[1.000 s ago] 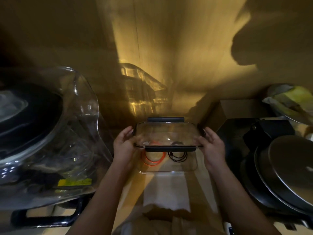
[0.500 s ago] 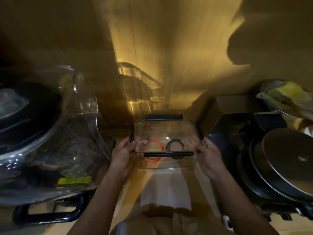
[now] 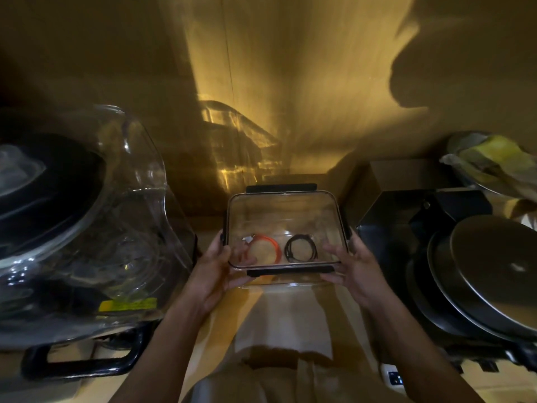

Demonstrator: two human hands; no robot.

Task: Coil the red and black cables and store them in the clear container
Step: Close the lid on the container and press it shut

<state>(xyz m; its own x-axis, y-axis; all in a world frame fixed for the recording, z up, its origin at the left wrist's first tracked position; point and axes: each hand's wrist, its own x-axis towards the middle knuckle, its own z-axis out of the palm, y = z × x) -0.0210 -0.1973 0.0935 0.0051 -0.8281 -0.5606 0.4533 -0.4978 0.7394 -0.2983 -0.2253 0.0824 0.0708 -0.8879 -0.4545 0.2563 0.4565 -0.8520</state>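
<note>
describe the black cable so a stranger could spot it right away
Find the clear container held between the left hand and right hand. Two small coils lie inside near its front. The black cable is the right-hand coil, dark and tighter than the red cable beside it.

Inside the clear lidded plastic container (image 3: 283, 216), the coiled red cable (image 3: 263, 248) lies left of the coiled black cable (image 3: 300, 250). A large clear glass bowl (image 3: 122, 228) sits to the container's left, stacked dark round pans (image 3: 479, 274) to its right.
</note>
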